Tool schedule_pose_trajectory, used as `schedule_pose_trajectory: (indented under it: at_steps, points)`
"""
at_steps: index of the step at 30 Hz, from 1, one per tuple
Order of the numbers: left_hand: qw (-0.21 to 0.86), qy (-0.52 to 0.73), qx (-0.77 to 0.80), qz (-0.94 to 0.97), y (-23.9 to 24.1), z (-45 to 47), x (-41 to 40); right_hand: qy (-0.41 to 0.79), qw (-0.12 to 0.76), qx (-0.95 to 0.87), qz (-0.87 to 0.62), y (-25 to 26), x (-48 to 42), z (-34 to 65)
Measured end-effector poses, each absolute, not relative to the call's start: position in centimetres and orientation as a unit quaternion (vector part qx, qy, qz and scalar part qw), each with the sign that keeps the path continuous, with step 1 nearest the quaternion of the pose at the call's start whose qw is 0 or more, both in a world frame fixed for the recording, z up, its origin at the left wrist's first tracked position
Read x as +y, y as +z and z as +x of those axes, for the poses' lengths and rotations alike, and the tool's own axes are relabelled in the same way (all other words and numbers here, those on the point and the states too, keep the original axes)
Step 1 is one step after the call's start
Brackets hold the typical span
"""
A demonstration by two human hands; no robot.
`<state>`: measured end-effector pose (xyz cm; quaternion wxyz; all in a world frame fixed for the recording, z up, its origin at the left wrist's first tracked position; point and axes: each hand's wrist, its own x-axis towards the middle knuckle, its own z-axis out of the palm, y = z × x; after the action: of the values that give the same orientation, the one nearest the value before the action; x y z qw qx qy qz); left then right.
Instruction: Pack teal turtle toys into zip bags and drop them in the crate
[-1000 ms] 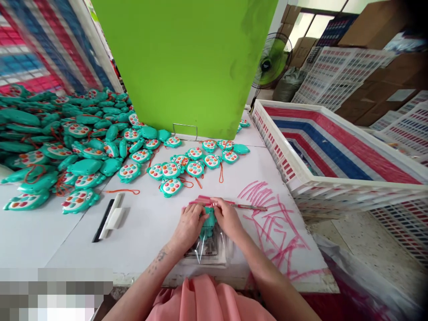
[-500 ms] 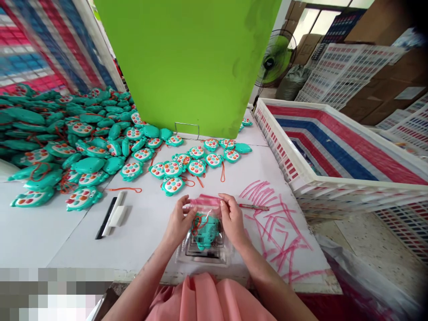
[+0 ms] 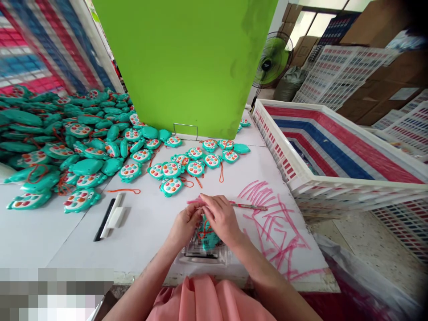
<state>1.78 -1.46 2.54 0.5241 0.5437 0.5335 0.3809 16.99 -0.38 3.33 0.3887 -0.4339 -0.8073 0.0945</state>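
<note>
A clear plastic bag (image 3: 224,257) lies in front of me on the table, with a teal turtle-shaped toy (image 3: 210,240) and its orange cord inside. Under the toy is a dark-framed flat item, partly covered. My left hand (image 3: 187,223) pinches the bag's top edge at its left side. Across that same edge reaches my right hand (image 3: 221,218), its fingertips meeting the left ones. The fingers hide most of the bag's mouth. Just beyond the right hand lies a thin red pen (image 3: 250,207).
Turtle toys (image 3: 172,169) with coloured buttons are scattered ahead, and a big heap (image 3: 87,167) fills the left. Black and white markers (image 3: 106,218) lie left of my hands. A green board (image 3: 187,67) stands behind; a white crate (image 3: 317,178) with striped lining sits right.
My right hand has moved left across the top of the bag to meet my left hand. The bag's pink top strip, stretched between the hands before, is now mostly covered by fingers.
</note>
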Motion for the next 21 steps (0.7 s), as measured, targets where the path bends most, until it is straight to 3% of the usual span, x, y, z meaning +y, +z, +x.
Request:
schedule_pose_trajectory:
  at_steps: [5, 9, 15, 18, 21]
  points:
    - [0.374, 0.334, 0.545, 0.671, 4.1, 2.0, -1.8, 0.061, 0.348, -0.828, -0.435, 4.0, -0.2, 16.3]
    - [0.359, 0.316, 0.539, 0.693, 4.2, 2.2, -2.0, 0.137, 0.39, -0.788, -0.457, 4.0, -0.1, 16.1]
    - [0.55, 0.379, 0.5, 0.551, 1.5, 1.9, -1.5, 0.412, 0.581, -0.465, -0.526, 2.6, 2.3, 20.3]
    - [0.645, 0.408, 0.484, 0.428, -0.1, 1.3, -1.0, 0.404, 0.676, -0.278, -0.55, 2.5, 4.3, 26.2]
    - [0.693, 0.434, 0.457, 0.35, -0.8, 0.8, -0.8, 0.362, 0.7, -0.235, -0.569, 2.6, 5.2, 32.2]
